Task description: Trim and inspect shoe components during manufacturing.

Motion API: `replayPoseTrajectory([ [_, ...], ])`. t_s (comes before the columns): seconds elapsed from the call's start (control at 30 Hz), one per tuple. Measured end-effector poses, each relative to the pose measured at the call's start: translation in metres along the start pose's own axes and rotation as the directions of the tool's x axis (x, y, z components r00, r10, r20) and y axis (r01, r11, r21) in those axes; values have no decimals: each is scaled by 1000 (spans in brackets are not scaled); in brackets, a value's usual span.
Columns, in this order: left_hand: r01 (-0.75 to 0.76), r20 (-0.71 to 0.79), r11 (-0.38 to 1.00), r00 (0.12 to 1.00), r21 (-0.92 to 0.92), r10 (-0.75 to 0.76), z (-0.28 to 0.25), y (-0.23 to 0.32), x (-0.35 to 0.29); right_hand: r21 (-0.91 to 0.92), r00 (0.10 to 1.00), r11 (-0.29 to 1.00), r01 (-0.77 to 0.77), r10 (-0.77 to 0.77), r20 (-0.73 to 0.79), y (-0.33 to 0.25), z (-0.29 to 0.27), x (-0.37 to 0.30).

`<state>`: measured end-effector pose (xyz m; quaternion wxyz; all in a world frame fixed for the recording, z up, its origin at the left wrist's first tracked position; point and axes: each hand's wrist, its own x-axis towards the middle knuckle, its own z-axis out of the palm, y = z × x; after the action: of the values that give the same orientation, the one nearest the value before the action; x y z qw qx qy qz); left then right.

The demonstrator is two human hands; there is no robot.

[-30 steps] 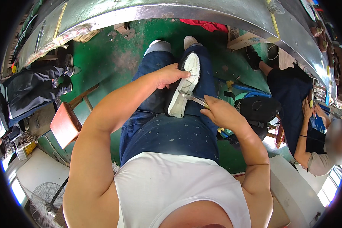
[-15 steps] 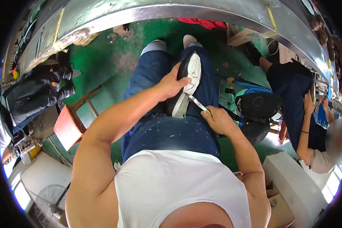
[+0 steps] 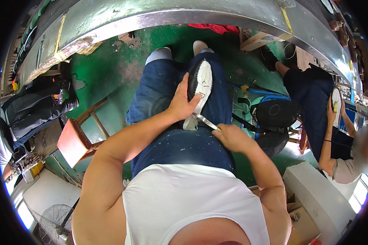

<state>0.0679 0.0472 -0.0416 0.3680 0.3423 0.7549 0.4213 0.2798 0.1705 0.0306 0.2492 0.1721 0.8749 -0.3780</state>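
The shoe (image 3: 205, 81) lies upside down along the person's lap, black upper below and pale underside up, its long axis running away from the body. The left hand (image 3: 182, 103) is clamped on the shoe's left side: the thumb presses on the pale underside, and the fingers run along the black upper. Its grip is parted only by the thickness of the shoe. The right hand (image 3: 233, 138), near the shoe's closer end and to its right, is curled tightly around the handle of a metal hand tool (image 3: 208, 122). The tool's head meets the pale underside near that closer end; whether it bites the material cannot be told.

Edges and room: the front edge of the desk (image 3: 167, 18) stands beyond the shoe's far end, well apart, with green floor (image 3: 110, 73) showing between. To the shoe's left, well apart, stands a stool (image 3: 73, 141) with a reddish seat. To its right, past the trouser leg (image 3: 221, 90), sits a black bag (image 3: 276, 113), the nearest obstruction beside the right hand.
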Motion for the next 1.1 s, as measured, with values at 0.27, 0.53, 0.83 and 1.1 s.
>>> replayPoseTrajectory([
  [0.27, 45, 342, 996, 940, -76, -16, -12, -30, -39, 729, 786, 512, -454, -155, 598, 62, -16, 25],
  [0.53, 136, 323, 988, 941, -70, -106, -14, -19, -37, 694, 997, 716, -70, 39, 61, 2, -69, 36],
  [0.83, 256, 65, 966, 964, 20, -257, -16, 19, 22, 467, 961, 884, 37, 97, -260, 24, -80, 51],
  [1.1, 239, 162, 886, 969, -398, -188, -111, 70, 30, -222, 586, 966, 131, -256, -769, 3, -210, 72],
])
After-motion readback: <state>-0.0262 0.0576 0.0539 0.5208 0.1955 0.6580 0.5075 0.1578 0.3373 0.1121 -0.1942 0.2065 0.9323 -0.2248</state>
